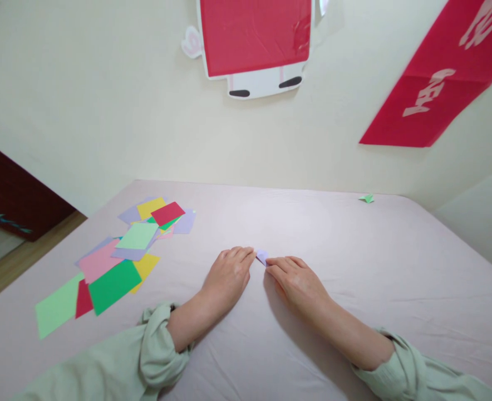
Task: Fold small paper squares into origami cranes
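Note:
A small folded piece of lavender paper (262,256) lies on the pale cloth surface (338,245), between my two hands. My left hand (230,274) has its fingertips at the paper's left edge, fingers held together. From the other side, my right hand (298,281) pinches the paper's right edge between thumb and fingers. Much of the paper's outline is covered by the fingertips, so its exact folded shape is hard to make out.
Loose coloured paper sheets (114,287) overlap in a spread on the left. A small folded green paper piece (367,198) sits near the far right edge. Behind the surface is a pale wall (146,111) with a red banner (433,83) and a red cartoon decoration (256,39).

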A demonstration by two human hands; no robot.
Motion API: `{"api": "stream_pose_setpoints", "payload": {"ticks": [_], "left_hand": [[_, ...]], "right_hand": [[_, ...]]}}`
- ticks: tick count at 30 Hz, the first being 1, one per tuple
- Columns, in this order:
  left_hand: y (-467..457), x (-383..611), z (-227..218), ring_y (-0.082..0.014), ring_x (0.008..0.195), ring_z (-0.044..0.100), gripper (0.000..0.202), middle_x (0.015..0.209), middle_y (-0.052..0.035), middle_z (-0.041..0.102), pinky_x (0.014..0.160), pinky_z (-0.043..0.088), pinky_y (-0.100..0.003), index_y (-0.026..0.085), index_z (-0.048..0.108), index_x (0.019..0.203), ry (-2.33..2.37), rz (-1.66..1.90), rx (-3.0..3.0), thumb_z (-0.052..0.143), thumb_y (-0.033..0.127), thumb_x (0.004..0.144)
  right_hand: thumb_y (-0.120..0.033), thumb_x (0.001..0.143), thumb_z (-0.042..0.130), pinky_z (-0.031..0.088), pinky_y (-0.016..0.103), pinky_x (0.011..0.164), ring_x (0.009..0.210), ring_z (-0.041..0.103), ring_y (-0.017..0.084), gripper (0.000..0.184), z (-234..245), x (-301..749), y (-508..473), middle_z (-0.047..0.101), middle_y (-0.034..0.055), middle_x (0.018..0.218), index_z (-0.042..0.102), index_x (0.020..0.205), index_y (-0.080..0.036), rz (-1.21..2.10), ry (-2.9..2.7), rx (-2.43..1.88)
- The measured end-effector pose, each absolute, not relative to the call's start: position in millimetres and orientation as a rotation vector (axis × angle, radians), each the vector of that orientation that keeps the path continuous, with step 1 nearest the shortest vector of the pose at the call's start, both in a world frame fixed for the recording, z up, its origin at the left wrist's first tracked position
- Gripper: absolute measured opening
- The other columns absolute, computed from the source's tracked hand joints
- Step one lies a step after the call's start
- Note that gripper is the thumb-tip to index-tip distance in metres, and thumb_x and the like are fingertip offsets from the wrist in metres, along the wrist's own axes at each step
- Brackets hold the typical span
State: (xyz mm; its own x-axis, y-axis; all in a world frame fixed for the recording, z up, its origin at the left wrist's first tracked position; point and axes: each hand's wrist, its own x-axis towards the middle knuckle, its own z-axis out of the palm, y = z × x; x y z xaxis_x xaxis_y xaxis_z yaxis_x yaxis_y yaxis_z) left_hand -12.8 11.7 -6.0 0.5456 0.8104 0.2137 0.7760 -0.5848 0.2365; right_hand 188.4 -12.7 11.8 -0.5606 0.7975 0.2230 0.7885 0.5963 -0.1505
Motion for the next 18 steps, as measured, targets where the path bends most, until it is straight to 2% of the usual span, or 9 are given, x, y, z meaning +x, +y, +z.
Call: {"api": "stream_pose_setpoints", "payload": {"ticks": [4, 8, 15, 18], "left_hand": [[14.5, -9.4, -9.0, -0.0223, 0.123, 0.047, 0.032, 0.132, -0.0078, 0.056, 0.104, 0.036, -0.041, 0.021, 0.053, 0.123, 1.423, 0.579, 2.532, 0.048, 0.02, 0.091], [21.8, 2.8, -7.9, -0.0227, 0.122, 0.047, 0.025, 0.129, -0.0075, 0.056, 0.103, 0.036, -0.041, 0.021, 0.056, 0.113, 1.442, 0.63, 2.385, 0.054, 0.031, 0.089], [34.0, 18.0, -6.1, -0.0214, 0.115, 0.051, 0.013, 0.119, -0.0052, 0.059, 0.099, 0.039, -0.039, 0.021, 0.055, 0.096, 1.435, 0.676, 2.28, 0.059, 0.022, 0.084], [35.4, 16.6, -8.4, -0.0223, 0.117, 0.049, 0.017, 0.121, -0.0061, 0.058, 0.099, 0.039, -0.04, 0.022, 0.054, 0.101, 1.416, 0.692, 2.275, 0.059, 0.022, 0.084]], "right_hand": [[-0.006, 0.087, 0.053, 0.047, 0.037, 0.09, 0.099, 0.064, 0.021, 0.02, 10.1, 187.8, -12.3, 0.07, 0.0084, 0.109, 0.067, 0.096, -0.017, 0.055, -2.516, -1.317], [-0.008, 0.088, 0.054, 0.048, 0.036, 0.086, 0.097, 0.064, 0.02, 0.017, 9.9, 186.1, -10.7, 0.07, 0.0066, 0.103, 0.065, 0.095, -0.018, 0.105, -2.461, -1.37], [-0.009, 0.088, 0.051, 0.047, 0.033, 0.085, 0.097, 0.06, 0.019, 0.017, 11.0, 185.8, -9.7, 0.068, 0.0064, 0.102, 0.064, 0.094, -0.018, 0.229, -2.408, -1.392], [-0.009, 0.089, 0.048, 0.046, 0.03, 0.083, 0.094, 0.06, 0.018, 0.019, 12.5, 189.3, -7.1, 0.066, 0.0059, 0.1, 0.063, 0.095, -0.019, 0.316, -2.352, -1.408]]}}
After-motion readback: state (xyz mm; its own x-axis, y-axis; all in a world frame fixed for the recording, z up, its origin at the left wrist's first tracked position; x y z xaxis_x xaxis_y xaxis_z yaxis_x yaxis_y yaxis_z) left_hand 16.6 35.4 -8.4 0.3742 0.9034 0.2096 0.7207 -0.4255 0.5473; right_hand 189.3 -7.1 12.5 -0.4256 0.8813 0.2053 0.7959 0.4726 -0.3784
